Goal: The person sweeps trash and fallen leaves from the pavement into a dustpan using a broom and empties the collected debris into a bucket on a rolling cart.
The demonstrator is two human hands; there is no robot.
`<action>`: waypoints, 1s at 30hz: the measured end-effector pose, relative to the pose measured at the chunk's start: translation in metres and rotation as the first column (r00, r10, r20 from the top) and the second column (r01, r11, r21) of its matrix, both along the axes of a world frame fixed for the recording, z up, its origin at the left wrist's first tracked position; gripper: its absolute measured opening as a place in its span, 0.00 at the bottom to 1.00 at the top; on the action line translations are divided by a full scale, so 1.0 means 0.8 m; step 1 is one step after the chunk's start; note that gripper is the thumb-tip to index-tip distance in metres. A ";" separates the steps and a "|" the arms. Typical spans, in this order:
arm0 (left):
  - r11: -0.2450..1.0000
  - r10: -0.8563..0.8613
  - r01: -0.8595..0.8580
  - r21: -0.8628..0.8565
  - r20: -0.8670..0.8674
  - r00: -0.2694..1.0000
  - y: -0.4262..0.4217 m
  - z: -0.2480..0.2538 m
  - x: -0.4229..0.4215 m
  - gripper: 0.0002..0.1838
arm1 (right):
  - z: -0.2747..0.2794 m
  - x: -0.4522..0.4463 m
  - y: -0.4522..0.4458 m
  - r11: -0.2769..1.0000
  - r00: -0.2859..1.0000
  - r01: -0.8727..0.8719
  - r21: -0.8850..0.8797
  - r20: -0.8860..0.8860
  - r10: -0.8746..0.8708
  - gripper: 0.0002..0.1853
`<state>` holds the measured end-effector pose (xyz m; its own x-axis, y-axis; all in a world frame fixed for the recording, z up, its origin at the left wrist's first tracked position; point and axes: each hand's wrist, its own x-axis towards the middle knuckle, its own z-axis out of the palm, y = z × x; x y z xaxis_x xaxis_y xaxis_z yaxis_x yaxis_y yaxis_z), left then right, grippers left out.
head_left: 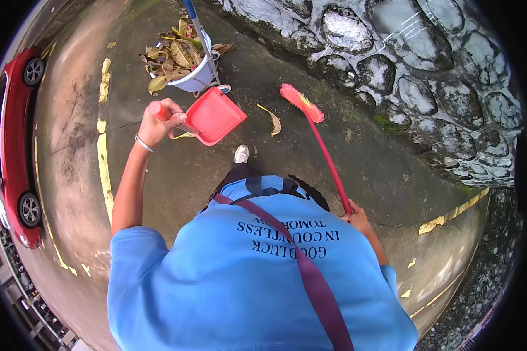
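My left hand is wrapped round the handle of a red dustpan, whose pan faces up above the ground. My right hand grips the long red handle of a broom; its bristle head rests out on the pavement at the right. Between dustpan and broom head lies a curled yellow-brown leaf. Just beyond the dustpan stands a white bucket heaped with dry leaves, on a small wheeled frame with a blue-topped handle. Something thin and yellow-green shows beneath my left hand.
A rough stone wall runs along the upper right. A red car is parked at the far left, past yellow painted lines. My shoe is on the damp concrete near the leaf.
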<state>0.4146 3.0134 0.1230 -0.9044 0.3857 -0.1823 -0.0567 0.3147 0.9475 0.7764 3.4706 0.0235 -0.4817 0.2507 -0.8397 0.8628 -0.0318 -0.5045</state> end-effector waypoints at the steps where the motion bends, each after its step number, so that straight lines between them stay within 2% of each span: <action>1: 0.999 -0.032 0.032 -0.006 0.040 0.999 0.012 -0.031 -0.010 0.08 | 0.003 -0.005 -0.002 1.000 1.000 -0.008 0.004 0.008 0.008 0.39; 4: 0.998 -0.053 0.050 0.029 0.126 0.991 0.037 -0.152 -0.041 0.05 | 0.011 -0.021 -0.019 0.993 0.993 0.111 -0.042 0.031 -0.110 0.39; 6: 0.995 -0.080 0.089 -0.051 0.166 0.983 0.047 -0.221 -0.052 0.05 | 0.024 -0.057 -0.041 0.994 0.989 0.108 -0.018 0.099 -0.106 0.40; 7: 0.988 -0.039 0.054 -0.142 0.105 0.994 0.054 -0.249 -0.052 0.04 | 0.027 -0.076 -0.054 0.995 0.985 0.104 -0.005 0.137 -0.102 0.40; 10: 0.986 -0.052 0.051 -0.162 0.000 0.999 0.065 -0.320 -0.055 0.05 | 0.014 -0.133 -0.089 0.994 0.987 0.092 -0.061 0.140 -0.083 0.40; 13: 0.927 0.018 0.027 -0.374 0.116 0.993 0.068 -0.380 -0.062 0.11 | 0.018 -0.165 -0.126 0.989 0.981 0.109 -0.105 0.171 -0.089 0.40; 15: 0.936 0.173 -0.100 -0.337 0.193 0.966 0.063 -0.438 -0.084 0.12 | 0.048 -0.182 -0.144 0.956 0.965 0.189 -0.225 0.223 -0.138 0.40; 16: 0.932 0.247 -0.165 -0.324 0.233 0.940 0.065 -0.426 -0.092 0.13 | 0.061 -0.187 -0.151 0.931 0.955 0.231 -0.282 0.251 -0.160 0.40; 18: 0.944 0.172 -0.139 -0.299 0.088 0.981 0.063 -0.396 -0.106 0.09 | 0.080 -0.185 -0.157 0.880 0.951 0.256 -0.401 0.266 -0.156 0.39; 20: 0.914 0.247 -0.169 -0.369 0.177 0.953 0.062 -0.361 -0.122 0.08 | 0.105 -0.202 -0.153 0.854 0.953 0.229 -0.468 0.284 -0.100 0.39; 21: 0.923 0.247 -0.160 -0.349 0.221 0.943 0.055 -0.364 -0.126 0.08 | 0.113 -0.198 -0.147 0.826 0.970 0.134 -0.548 0.243 0.004 0.37; 23: 0.939 0.247 -0.145 -0.313 0.315 0.916 0.026 -0.383 -0.124 0.07 | 0.127 -0.189 -0.163 0.882 0.990 -0.007 -0.471 0.122 0.073 0.36; 26: 0.964 0.213 -0.154 -0.215 0.285 0.934 -0.032 -0.399 -0.092 0.06 | 0.164 -0.203 -0.174 0.921 0.984 -0.139 -0.363 0.051 0.169 0.35; 28: 0.944 0.321 -0.324 -0.061 0.393 0.862 -0.070 -0.382 -0.056 0.06 | 0.174 -0.199 -0.171 0.948 0.978 -0.208 -0.240 -0.022 0.209 0.37; 30: 0.897 0.370 -0.436 0.073 0.417 0.830 -0.110 -0.364 -0.020 0.06 | 0.166 -0.199 -0.148 0.946 0.950 -0.287 -0.153 0.084 0.302 0.38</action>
